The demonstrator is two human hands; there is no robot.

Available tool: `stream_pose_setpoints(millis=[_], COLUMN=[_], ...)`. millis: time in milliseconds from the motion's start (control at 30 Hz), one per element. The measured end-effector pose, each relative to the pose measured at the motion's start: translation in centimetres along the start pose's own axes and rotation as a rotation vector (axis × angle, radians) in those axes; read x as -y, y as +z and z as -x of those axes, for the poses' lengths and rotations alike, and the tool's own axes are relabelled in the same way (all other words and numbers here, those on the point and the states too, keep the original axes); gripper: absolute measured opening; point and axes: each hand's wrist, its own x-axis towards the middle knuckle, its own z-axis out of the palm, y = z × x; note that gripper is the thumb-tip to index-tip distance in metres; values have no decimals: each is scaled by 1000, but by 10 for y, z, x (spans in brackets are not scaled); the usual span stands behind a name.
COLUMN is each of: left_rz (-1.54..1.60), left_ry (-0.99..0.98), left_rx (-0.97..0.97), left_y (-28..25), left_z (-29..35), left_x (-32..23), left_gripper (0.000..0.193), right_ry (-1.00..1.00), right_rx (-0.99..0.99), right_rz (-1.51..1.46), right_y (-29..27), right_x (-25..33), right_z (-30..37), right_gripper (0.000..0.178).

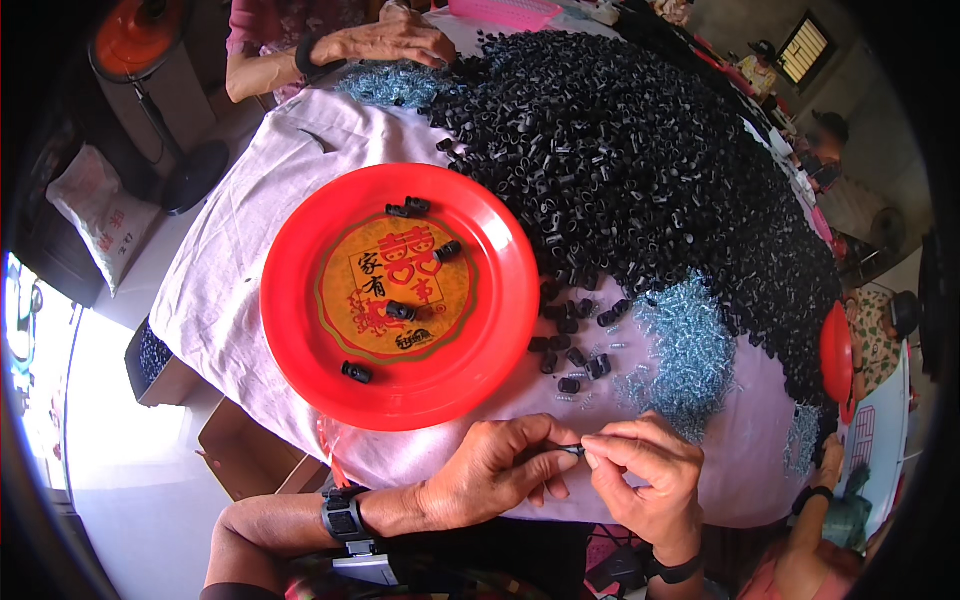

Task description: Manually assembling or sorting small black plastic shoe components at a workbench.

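Note:
Near the table's front edge, my left hand [505,468] is closed, its thumb and forefinger pinching a small black plastic piece [573,450]. My right hand [648,468] meets it there, fingertips pressed together at the piece's end; whatever they hold is too small to make out. Just beyond my hands lie several loose black cord-lock parts [568,385] and a heap of small silvery springs [685,345]. To the left, a round red tray [290,300] with a yellow printed centre carries several black cord locks [400,311].
A large mound of black plastic parts [620,150] covers the table's far right. Across the table, another person's hand [390,40] rests by more springs [395,85]. At right, a co-worker's arm [815,500] reaches in. An open cardboard box [245,450] and white sack [100,215] stand left.

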Motion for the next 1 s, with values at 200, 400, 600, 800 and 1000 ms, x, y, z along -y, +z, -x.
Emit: stream_pose_setpoints(millis=[200,400,600,800,1000], left_rz=[-114,-67,-119,-323,-58], left_ry=[-30,20,41,196,-25], left_rx=[26,77,14,-21,13], left_y=[-1,-1,0,2,3], left_z=[0,1,1,4,-2], left_x=[-7,-5,-4,1,-11], left_gripper=[22,23,21,21,24], right_ry=[-20,88,-84,64,-138], right_rx=[-20,36,-6,66,31], right_rz=[39,-119,81,-43,152], right_y=[3,-4,5,2,2], right_x=[-1,-4,4,2,3], right_z=[1,2,0,2,-1], right_gripper=[26,23,23,23,31])
